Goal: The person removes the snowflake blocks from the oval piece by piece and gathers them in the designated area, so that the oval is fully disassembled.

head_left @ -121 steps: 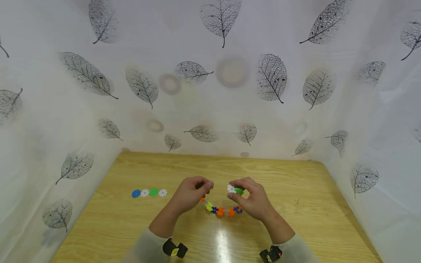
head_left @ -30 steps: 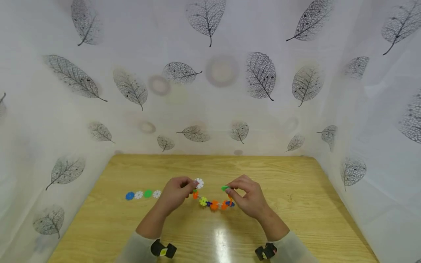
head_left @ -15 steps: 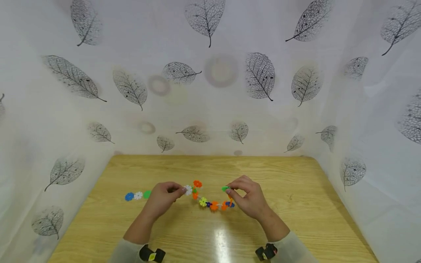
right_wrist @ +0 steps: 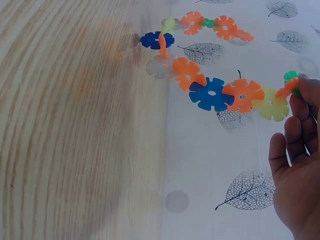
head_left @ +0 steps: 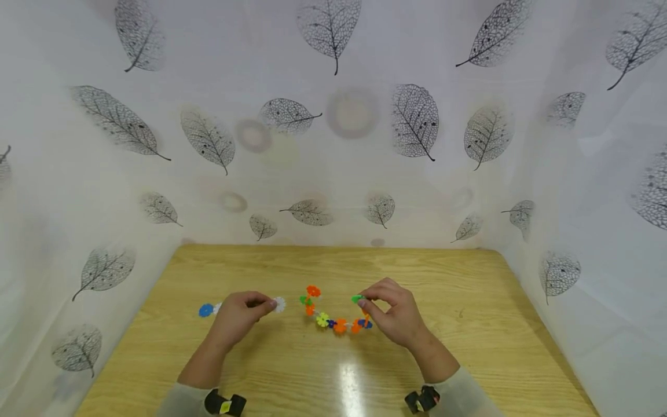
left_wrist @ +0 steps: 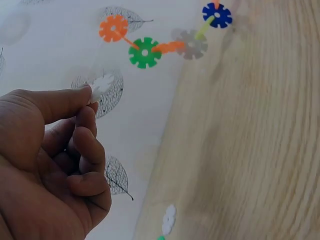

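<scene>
In the head view my left hand (head_left: 239,321) pinches a white notched flower disc (head_left: 280,304) between thumb and forefinger, left of a chain of linked discs and apart from it. The left wrist view shows that white disc (left_wrist: 103,86) nearly edge-on. My right hand (head_left: 393,310) pinches a green disc (head_left: 357,299) at the chain's right end. From there the chain hangs in a curve through blue, orange and yellow discs (head_left: 322,319). Its free left end is an orange disc (head_left: 313,291), joined to another green disc (left_wrist: 145,53).
Left of my left hand a blue disc (head_left: 206,310) lies on the wooden table (head_left: 443,278), beside a partly covered white disc (head_left: 217,308). My left hand hides the rest of that row. A pale leaf-print curtain (head_left: 349,168) surrounds the table at back and sides.
Four seconds ago my left hand was at the chain's left end and the right held white and green discs. Within the last second my left hand has carried a white disc leftward, away from the chain.
</scene>
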`<state>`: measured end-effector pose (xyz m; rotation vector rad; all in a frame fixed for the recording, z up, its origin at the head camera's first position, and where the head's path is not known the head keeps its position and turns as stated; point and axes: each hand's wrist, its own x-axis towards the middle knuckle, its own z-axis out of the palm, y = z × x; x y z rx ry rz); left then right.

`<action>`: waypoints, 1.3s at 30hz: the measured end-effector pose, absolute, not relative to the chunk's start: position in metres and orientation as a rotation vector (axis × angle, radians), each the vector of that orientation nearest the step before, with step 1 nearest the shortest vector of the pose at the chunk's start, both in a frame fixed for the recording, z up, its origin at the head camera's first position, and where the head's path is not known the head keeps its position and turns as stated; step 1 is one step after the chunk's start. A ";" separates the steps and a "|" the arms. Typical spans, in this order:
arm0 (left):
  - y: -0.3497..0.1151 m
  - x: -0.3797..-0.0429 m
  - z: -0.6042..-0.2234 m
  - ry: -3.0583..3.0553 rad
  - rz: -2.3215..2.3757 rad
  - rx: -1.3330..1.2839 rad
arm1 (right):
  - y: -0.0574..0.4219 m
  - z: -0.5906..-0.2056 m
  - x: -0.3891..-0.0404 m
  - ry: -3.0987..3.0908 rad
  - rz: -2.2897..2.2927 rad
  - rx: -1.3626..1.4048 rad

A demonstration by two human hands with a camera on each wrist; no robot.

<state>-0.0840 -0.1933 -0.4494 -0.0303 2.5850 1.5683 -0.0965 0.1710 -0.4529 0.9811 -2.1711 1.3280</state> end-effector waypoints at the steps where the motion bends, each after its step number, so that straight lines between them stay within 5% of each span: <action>1: -0.196 -0.084 -0.450 2.593 1.557 -0.043 | 0.171 -0.453 -0.097 -2.169 1.331 0.983; 39: -0.256 -0.085 -0.488 2.841 0.958 -0.124 | 0.168 -0.450 -0.096 -2.145 1.303 0.996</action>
